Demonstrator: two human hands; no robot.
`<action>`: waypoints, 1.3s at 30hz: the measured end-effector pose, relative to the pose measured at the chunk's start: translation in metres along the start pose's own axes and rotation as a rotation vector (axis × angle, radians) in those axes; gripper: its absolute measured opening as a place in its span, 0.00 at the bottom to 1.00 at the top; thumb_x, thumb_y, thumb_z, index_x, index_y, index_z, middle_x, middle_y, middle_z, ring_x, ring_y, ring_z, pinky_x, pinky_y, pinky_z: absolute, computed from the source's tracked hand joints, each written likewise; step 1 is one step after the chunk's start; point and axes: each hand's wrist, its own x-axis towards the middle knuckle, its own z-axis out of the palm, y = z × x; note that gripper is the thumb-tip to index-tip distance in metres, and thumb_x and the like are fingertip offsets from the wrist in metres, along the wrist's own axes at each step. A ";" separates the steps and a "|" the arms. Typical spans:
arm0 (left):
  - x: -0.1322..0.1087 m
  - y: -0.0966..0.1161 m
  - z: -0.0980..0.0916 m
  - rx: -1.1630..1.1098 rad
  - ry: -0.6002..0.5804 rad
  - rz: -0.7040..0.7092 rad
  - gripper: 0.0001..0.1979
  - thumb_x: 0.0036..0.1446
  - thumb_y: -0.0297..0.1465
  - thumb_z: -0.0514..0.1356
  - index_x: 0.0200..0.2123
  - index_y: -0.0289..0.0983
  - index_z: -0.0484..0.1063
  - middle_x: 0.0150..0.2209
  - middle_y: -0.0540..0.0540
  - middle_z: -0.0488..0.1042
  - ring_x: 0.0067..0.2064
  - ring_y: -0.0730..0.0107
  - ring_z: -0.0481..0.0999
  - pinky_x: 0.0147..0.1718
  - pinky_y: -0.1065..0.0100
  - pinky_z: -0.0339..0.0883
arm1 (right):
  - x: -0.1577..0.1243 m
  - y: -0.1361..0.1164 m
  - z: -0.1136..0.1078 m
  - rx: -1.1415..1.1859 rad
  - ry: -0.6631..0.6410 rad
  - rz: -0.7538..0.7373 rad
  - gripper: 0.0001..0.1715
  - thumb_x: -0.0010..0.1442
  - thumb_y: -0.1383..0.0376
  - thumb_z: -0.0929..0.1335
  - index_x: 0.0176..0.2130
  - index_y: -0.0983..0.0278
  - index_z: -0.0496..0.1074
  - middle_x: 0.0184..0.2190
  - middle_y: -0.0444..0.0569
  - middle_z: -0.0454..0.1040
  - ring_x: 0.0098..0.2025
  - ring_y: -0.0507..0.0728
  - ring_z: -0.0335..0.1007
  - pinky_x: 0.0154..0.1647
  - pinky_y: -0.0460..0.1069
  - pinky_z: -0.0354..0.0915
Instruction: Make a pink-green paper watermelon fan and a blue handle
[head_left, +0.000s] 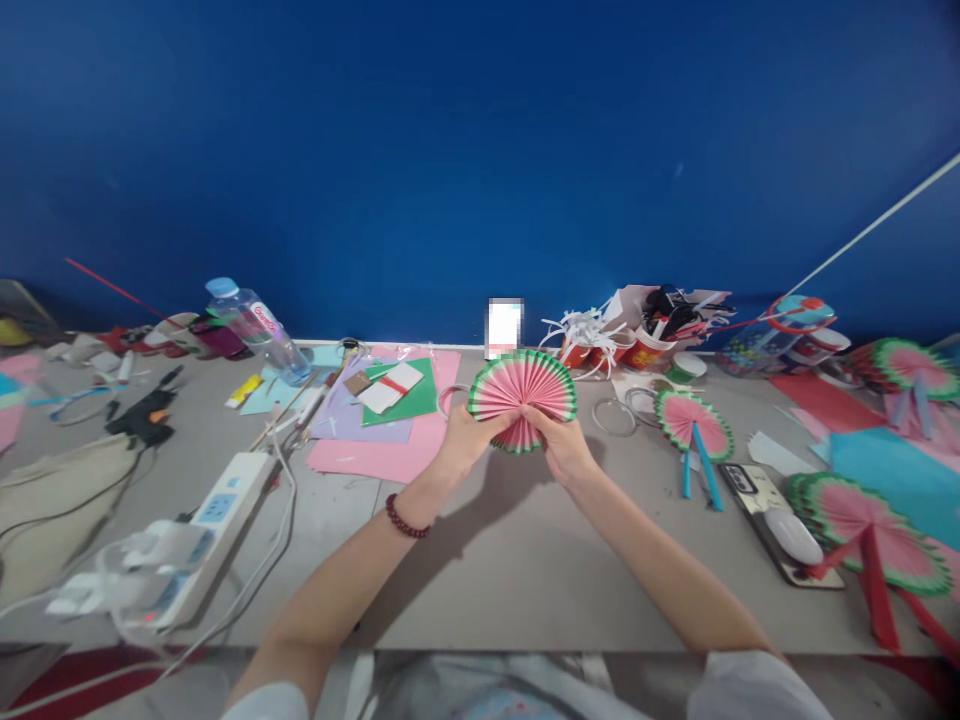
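Note:
A pleated paper fan [523, 385], pink with a green and white rim like a watermelon slice, is spread into a near full circle above the table's middle. My left hand [469, 437] pinches its lower left side, fingers closed on the folds. My right hand [561, 443] grips its lower right side in the same way. A dark red bead bracelet sits on my left wrist.
Finished watermelon fans [694, 425] [862, 515] [915, 370] lie to the right, near a phone [757, 495]. Coloured paper sheets [390, 410], a water bottle [259, 328], a glue gun [142, 415] and a power strip [202, 530] are on the left. Red cups [622, 350] stand at the back.

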 end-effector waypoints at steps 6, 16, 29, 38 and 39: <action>-0.003 0.004 0.003 0.003 0.011 0.019 0.18 0.36 0.31 0.72 0.35 0.35 0.78 0.33 0.44 0.80 0.40 0.55 0.79 0.42 0.56 0.73 | -0.006 -0.004 0.007 0.067 0.045 -0.016 0.16 0.39 0.63 0.76 0.31 0.61 0.75 0.33 0.44 0.78 0.38 0.58 0.74 0.45 0.55 0.69; -0.004 0.008 0.003 0.008 -0.050 0.007 0.17 0.38 0.33 0.71 0.35 0.35 0.78 0.35 0.43 0.80 0.41 0.54 0.78 0.43 0.56 0.73 | -0.009 -0.008 0.006 0.102 -0.032 0.000 0.16 0.40 0.62 0.76 0.32 0.60 0.75 0.34 0.45 0.78 0.39 0.59 0.74 0.45 0.54 0.69; -0.002 0.007 0.002 0.013 -0.064 0.010 0.18 0.36 0.33 0.72 0.34 0.34 0.78 0.35 0.43 0.80 0.41 0.54 0.78 0.44 0.56 0.71 | -0.009 -0.008 0.008 0.178 -0.073 0.042 0.15 0.39 0.63 0.77 0.30 0.61 0.74 0.31 0.43 0.78 0.37 0.56 0.75 0.43 0.51 0.70; -0.002 0.003 0.001 0.027 -0.054 -0.025 0.19 0.38 0.34 0.71 0.36 0.34 0.78 0.36 0.42 0.80 0.42 0.55 0.78 0.44 0.57 0.72 | -0.007 -0.006 0.007 0.158 -0.017 0.049 0.16 0.39 0.63 0.77 0.31 0.62 0.76 0.32 0.44 0.79 0.34 0.55 0.75 0.40 0.50 0.71; -0.002 0.002 0.001 0.031 -0.050 -0.029 0.19 0.38 0.34 0.71 0.36 0.34 0.78 0.36 0.42 0.80 0.42 0.55 0.78 0.44 0.57 0.72 | -0.006 -0.004 0.006 0.147 -0.002 0.046 0.16 0.39 0.63 0.77 0.31 0.62 0.76 0.31 0.44 0.79 0.33 0.54 0.75 0.39 0.50 0.71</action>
